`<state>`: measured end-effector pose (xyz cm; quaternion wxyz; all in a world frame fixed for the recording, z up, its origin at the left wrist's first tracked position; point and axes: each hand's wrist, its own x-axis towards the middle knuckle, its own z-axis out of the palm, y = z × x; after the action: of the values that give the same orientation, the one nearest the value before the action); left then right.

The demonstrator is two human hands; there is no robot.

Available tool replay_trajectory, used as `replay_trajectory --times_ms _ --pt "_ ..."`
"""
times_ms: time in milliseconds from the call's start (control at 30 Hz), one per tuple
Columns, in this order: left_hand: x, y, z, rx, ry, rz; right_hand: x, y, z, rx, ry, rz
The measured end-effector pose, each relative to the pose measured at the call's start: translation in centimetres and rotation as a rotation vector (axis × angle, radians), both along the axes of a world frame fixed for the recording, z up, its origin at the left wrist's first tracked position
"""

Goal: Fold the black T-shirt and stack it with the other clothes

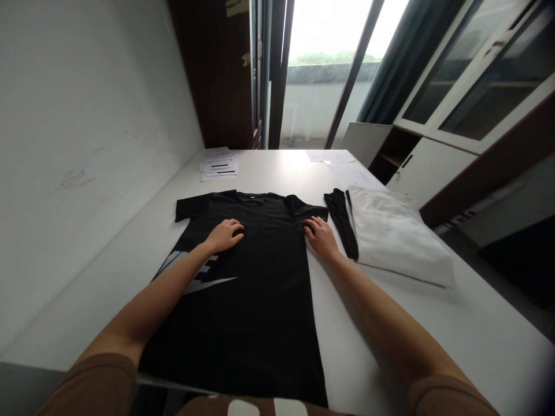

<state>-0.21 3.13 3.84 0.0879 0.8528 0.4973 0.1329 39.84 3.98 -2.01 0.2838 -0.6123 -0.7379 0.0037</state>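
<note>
A black T-shirt (264, 300) lies spread out on the white table, its collar at the far end and its hem at the near edge. A grey printed logo shows on its left part, some of it hidden under my left forearm. My left hand (225, 234) rests on the upper chest of the shirt with fingers loosely spread. On the other side, my right hand (319, 233) touches the shirt's edge just below the right sleeve, fingers apart. Neither hand grips the cloth.
Right of the shirt, a folded white cloth (394, 237) lies beside a folded black cloth (341, 219). Papers (219, 164) are stacked at the table's far left, and more sheets (330, 156) lie at the far right. A wall borders the left side; a cabinet (437, 167) stands at the right.
</note>
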Motion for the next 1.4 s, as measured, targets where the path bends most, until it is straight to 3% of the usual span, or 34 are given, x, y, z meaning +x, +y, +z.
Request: replay_trajectory --times_ms 133,333,700,967,1200,1400 --pt "0.1 2.2 -0.9 0.039 0.016 0.036 0.0 -0.1 0.1 -0.008 -0.008 -0.006" --pt "0.8 1.9 -2.6 0.109 0.03 0.048 -0.7 -0.1 0.4 -0.039 -0.079 0.019" --pt "2.8 3.9 -3.1 0.026 0.105 0.08 -1.2 0.7 1.0 -0.038 -0.023 -0.005" --pt "3.8 4.7 -2.7 0.012 0.091 0.085 -1.7 0.2 1.8 -0.049 -0.056 0.147" --pt "2.3 3.1 -2.3 0.047 0.13 0.008 -1.6 0.5 0.7 -0.187 -0.176 0.079" --pt "0.2 3.5 -3.5 0.002 0.102 0.118 -0.7 1.4 0.1 -0.267 -0.188 -0.014"
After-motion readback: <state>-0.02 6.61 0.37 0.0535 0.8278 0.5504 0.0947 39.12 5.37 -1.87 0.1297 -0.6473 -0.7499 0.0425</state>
